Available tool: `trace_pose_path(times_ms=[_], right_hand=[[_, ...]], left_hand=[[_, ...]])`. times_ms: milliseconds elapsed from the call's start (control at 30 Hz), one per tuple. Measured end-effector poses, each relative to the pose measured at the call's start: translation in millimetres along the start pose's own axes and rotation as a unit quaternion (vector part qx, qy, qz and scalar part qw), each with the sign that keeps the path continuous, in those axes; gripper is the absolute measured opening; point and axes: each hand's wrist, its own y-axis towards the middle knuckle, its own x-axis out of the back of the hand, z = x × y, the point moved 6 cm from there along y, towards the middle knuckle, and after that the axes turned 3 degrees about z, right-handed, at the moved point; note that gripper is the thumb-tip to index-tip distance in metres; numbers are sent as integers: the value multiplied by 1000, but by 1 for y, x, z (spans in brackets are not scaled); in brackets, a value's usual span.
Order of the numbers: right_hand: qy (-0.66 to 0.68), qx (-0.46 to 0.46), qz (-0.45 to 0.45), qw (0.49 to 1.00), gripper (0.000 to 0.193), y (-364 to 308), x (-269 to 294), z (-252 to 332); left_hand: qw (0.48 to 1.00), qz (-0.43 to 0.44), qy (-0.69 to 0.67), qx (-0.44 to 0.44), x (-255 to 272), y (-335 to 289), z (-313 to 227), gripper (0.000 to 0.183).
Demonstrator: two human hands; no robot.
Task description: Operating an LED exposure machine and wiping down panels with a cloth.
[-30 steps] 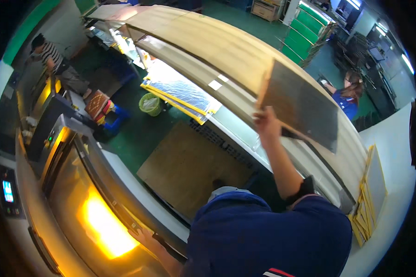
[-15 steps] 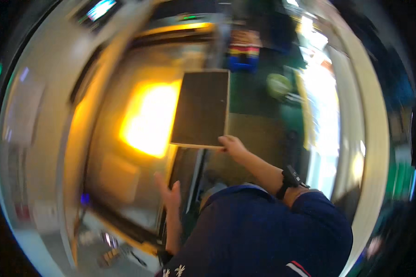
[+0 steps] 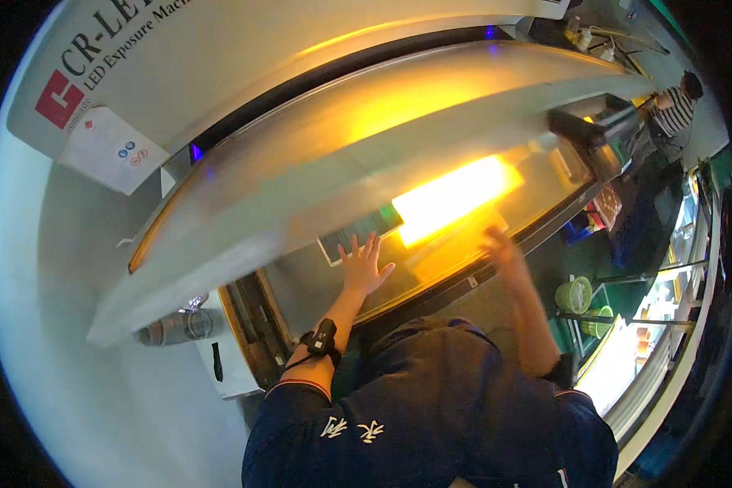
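Observation:
My left hand (image 3: pixel 365 267) is spread flat with its fingers apart over the bed of a large machine (image 3: pixel 289 285). Just beyond my fingertips lies a greenish rectangular panel (image 3: pixel 358 234) with a pale edge, partly covered by the hand. A bright yellow-white lit rectangle (image 3: pixel 455 199) glows on the bed between and beyond my hands. My right hand (image 3: pixel 504 248) hovers near the bed's front edge, right of the glow. Motion smears its fingers, and no object shows in it. A long pale lid edge (image 3: pixel 317 199), blurred, runs across above the bed.
A dark open box (image 3: pixel 594 118) stands at the machine's far right end. Behind it a person in a striped shirt (image 3: pixel 673 112) is at work. To my right are green baskets (image 3: pixel 574 294) by a metal rack. A grey cylinder (image 3: pixel 175 327) sits at the left.
The view has turned toward the machine. The dark board my right hand held by its corner is no longer in that hand. My left hand now reaches over the bed.

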Motion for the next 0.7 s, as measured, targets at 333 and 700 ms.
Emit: trace_pose_path(times_ms=[333, 700], right_hand=[[-370, 486, -268, 745, 53, 3, 117, 349], [-396, 493, -307, 711, 23, -8, 107, 334]], left_hand=[[962, 45, -268, -7, -26, -23, 72, 82], [997, 23, -42, -57, 6, -14, 47, 75]])
